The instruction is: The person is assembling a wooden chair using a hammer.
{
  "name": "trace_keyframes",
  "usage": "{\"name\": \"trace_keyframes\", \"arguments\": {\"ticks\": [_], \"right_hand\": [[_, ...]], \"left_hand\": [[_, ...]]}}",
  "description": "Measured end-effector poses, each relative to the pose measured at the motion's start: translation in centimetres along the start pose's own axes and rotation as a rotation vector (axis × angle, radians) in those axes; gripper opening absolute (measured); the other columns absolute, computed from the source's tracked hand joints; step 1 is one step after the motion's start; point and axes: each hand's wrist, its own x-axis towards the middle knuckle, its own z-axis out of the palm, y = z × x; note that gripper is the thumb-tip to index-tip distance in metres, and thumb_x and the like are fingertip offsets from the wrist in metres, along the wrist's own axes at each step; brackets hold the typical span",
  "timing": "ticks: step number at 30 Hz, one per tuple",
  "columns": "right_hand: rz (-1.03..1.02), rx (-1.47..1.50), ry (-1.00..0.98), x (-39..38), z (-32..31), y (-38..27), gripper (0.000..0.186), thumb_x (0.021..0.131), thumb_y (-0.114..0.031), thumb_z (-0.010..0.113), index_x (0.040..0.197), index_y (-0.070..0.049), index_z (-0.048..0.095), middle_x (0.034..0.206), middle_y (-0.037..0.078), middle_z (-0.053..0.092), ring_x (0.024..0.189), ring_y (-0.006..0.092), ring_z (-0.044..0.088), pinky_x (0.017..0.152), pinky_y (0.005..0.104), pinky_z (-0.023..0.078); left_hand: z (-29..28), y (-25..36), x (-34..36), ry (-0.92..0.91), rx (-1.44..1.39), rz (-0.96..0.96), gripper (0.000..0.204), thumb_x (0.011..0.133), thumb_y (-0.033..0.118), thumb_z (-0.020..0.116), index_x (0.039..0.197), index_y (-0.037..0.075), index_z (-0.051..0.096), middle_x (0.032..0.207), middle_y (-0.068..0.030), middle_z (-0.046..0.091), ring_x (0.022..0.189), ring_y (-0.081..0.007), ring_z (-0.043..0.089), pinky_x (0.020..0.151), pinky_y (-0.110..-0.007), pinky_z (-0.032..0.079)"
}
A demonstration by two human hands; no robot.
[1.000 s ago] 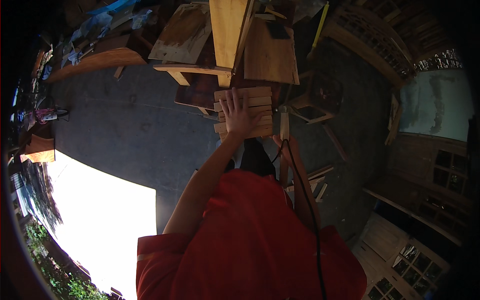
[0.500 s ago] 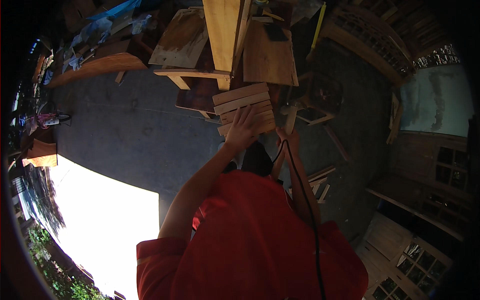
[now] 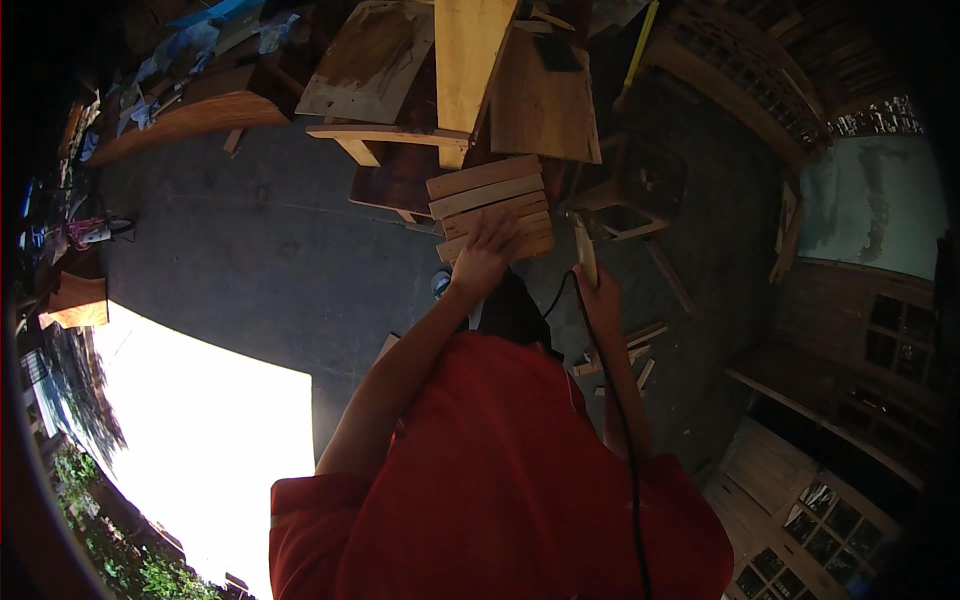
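Observation:
My left hand (image 3: 484, 258) lies with fingers stretched over the lower slats of a row of pale wooden slats (image 3: 484, 180). The slats sit side by side in front of my body, slightly uneven at their ends. To the right, my right hand (image 3: 600, 297) is closed around the lower end of a narrow wooden slat (image 3: 586, 250). That slat points up and away from me, apart from the row. A black cable (image 3: 612, 385) runs down past my right hand and along the forearm.
Ahead stand a yellowish wooden frame (image 3: 462, 70) and flat boards (image 3: 545, 100). A dark stool (image 3: 640, 185) stands right of the slats. Wood offcuts (image 3: 630, 355) lie on the floor at right. Panelled doors (image 3: 800, 500) lean at lower right. Bright sunlight (image 3: 210, 400) covers the left floor.
My right hand has moved slightly right and down with its slat, which now shows narrower. My left hand has stayed on the slats, shifting slightly rightward. The whole view has shifted a little.

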Motion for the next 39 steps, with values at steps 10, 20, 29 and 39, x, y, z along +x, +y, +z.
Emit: {"name": "trace_keyframes", "arguments": {"ticks": [10,20,29,39], "right_hand": [[-0.147,-0.238,-0.053,-1.6,1.0,2.3,0.03,0.104,-0.026,0.063,0.113,0.003,0.065,0.088,0.024,0.071,0.084,0.0399,0.074,0.073,0.045,0.055],[-0.259,-0.189,-0.033,-3.3,0.8,5.2,0.035,0.106,-0.036,0.061,0.106,-0.001,0.062,0.07,0.0,0.057,0.06,0.0073,0.055,0.053,0.0305,0.045],[-0.12,-0.208,-0.058,-3.6,1.5,3.2,0.044,0.104,-0.044,0.064,0.105,-0.001,0.064,0.078,0.019,0.067,0.072,0.0349,0.072,0.064,0.0457,0.052],[-0.207,-0.052,-0.027,1.3,2.1,-1.6,0.043,0.106,-0.044,0.061,0.106,-0.001,0.064,0.075,0.015,0.064,0.069,0.0274,0.067,0.064,0.0418,0.05]], "left_hand": [[0.9,-0.3,-0.2,0.03,0.021,0.01,0.061,0.085,0.014,0.067,0.146,0.013,0.059,0.163,-0.0123,0.042,0.153,-0.0325,0.037,0.129,-0.057,0.023],[1.1,-0.2,-0.1,0.06,0.018,0.03,0.059,0.085,0.013,0.066,0.144,0.013,0.06,0.163,-0.0125,0.042,0.153,-0.033,0.038,0.129,-0.058,0.024],[1.0,-0.2,0.1,0.049,0.07,0.033,0.056,0.088,0.016,0.066,0.143,0.014,0.06,0.162,-0.0117,0.044,0.151,-0.0324,0.04,0.129,-0.058,0.025],[0.5,0.0,0.1,0.073,0.023,0.021,0.055,0.086,0.014,0.067,0.14,0.013,0.063,0.16,-0.0116,0.047,0.15,-0.0318,0.042,0.128,-0.057,0.026]]}}
